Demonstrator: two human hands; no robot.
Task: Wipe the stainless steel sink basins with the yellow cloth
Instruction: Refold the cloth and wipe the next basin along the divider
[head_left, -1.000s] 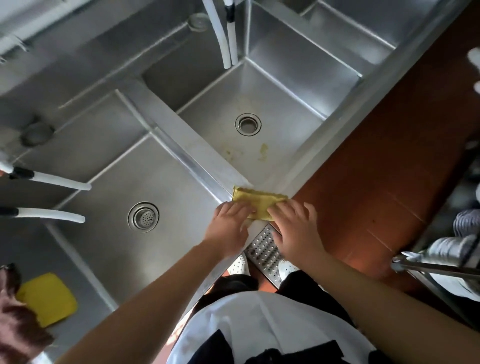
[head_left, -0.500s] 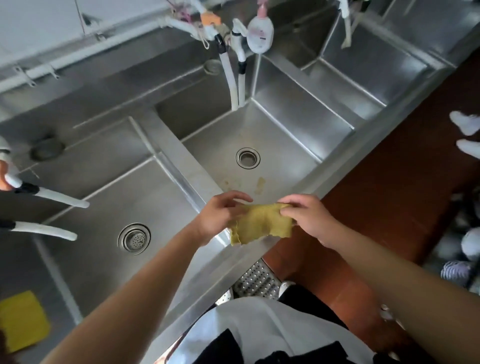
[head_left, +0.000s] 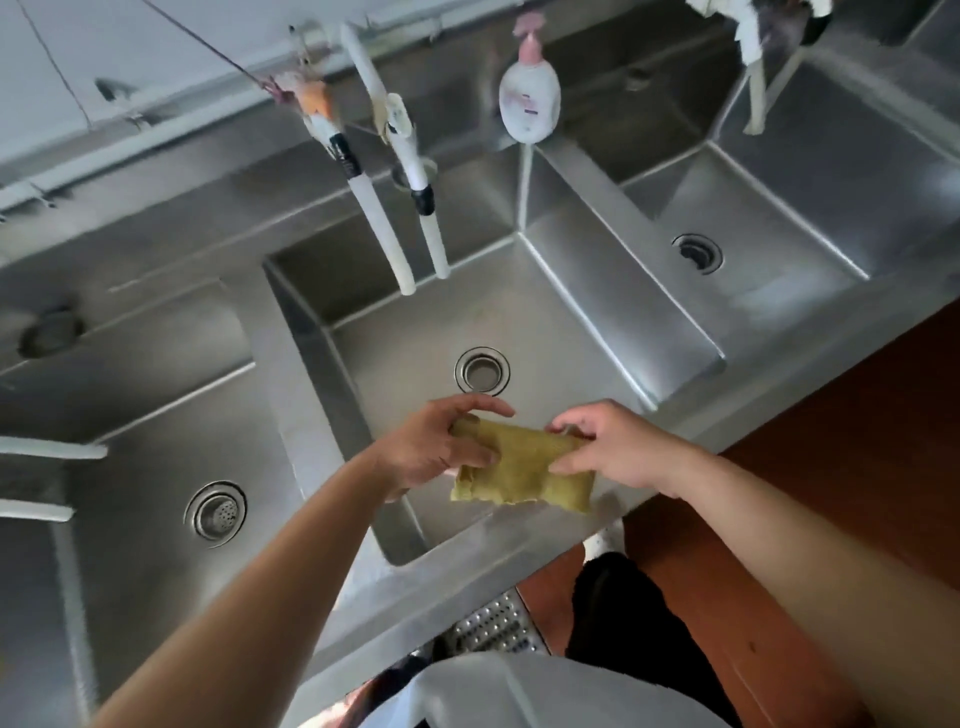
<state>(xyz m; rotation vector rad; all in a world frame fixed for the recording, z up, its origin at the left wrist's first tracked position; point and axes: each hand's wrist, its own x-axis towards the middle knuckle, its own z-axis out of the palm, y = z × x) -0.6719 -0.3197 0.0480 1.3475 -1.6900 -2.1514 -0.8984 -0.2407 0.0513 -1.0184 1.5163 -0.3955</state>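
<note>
A row of stainless steel sink basins fills the view. The yellow cloth (head_left: 522, 470) hangs folded in the air over the near part of the middle basin (head_left: 415, 338), below its round drain (head_left: 481, 370). My left hand (head_left: 436, 447) grips the cloth's left end. My right hand (head_left: 608, 447) pinches its right end. The left basin (head_left: 150, 431) has a strainer drain (head_left: 215, 513). The right basin (head_left: 779, 218) lies at the upper right with its own drain (head_left: 697, 253).
Two white faucet hoses (head_left: 395, 208) hang over the back of the middle basin. A soap pump bottle (head_left: 530, 101) hangs above the divider to the right basin. Two more white hoses (head_left: 47, 452) reach in from the left. Red-brown floor (head_left: 857, 441) lies right of the sink's front rim.
Both hands lifted the cloth off the front rim and now hold it spread over the middle basin. The view swung up and right, so the right basin and soap bottle show more.
</note>
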